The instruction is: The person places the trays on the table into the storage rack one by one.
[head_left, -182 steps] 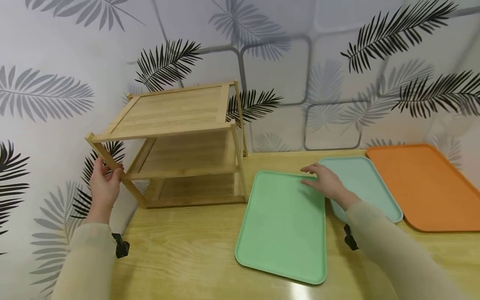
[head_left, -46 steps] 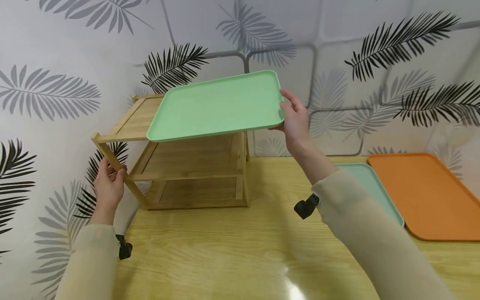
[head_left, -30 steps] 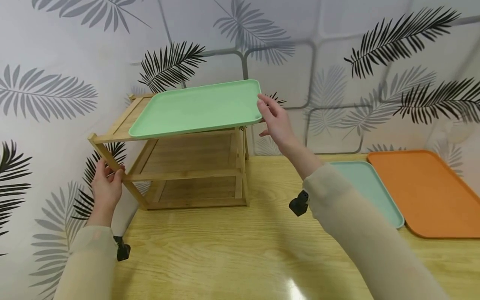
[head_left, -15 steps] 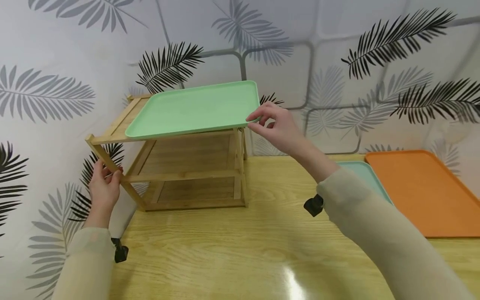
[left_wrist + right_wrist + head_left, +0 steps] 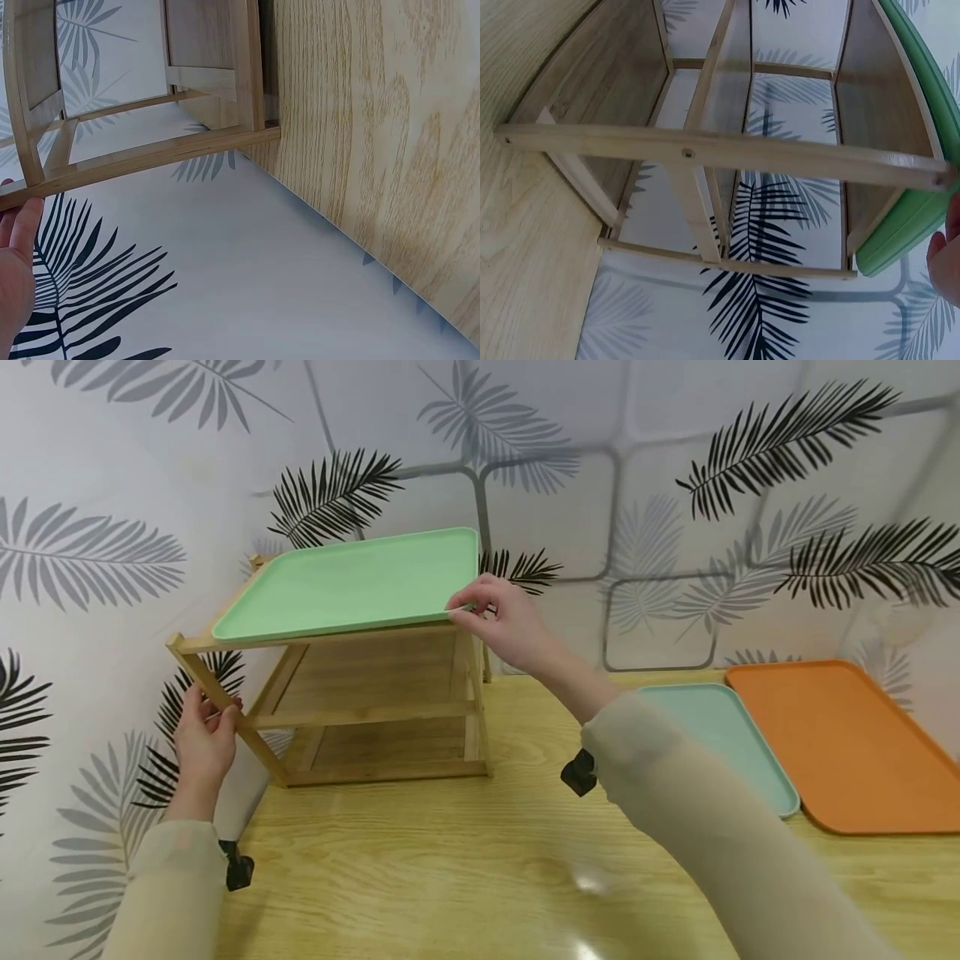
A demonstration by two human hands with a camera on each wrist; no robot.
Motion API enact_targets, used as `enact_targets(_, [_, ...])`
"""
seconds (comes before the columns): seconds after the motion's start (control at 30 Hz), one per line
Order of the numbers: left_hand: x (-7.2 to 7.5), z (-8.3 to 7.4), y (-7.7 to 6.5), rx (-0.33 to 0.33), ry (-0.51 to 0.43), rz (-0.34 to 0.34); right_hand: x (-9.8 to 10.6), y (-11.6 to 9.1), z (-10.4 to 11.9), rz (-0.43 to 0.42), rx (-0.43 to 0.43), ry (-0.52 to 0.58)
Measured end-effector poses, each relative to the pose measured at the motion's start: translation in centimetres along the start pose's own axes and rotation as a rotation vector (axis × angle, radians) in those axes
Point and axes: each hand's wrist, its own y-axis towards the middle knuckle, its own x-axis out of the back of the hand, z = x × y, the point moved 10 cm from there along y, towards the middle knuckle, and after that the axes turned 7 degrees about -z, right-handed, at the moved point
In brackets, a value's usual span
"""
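Your right hand (image 5: 512, 625) pinches the green tray (image 5: 348, 583) atop the wooden rack (image 5: 367, 681), whose left post (image 5: 202, 677) your left hand (image 5: 202, 743) grips.

Both of the person's arms were extended forward, sleeved to just short of the wrists; I observed bare hands, set well apart.

Left side: the forearm (image 5: 168, 893) was directed forward, with the wrist (image 5: 193, 802) nearly in line. The left hand (image 5: 204, 739) was in a gripping position, fingers bent and thumb opposed.

Right side: the forearm (image 5: 697, 802) was angled forward and inward, and the wrist (image 5: 573, 681) continued that line. The right hand (image 5: 506, 622) was positioned higher than the left, in a pinch: fingers curled above, thumb (image 5: 471, 623) below and extended toward the fingertips.
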Motion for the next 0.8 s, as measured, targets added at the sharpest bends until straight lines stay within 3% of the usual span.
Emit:
enact_targets(0.23, [-0.1,0.3,0.1,0.004,0.001,-0.006,-1.6,0.5,0.3,-0.005,-0.007,-0.076])
enact_targets(0.8, [0.0,-0.3,-0.1,-0.038,-0.028,-0.025,-3.1,1.3,-0.1,0.013,-0.06,-0.082])
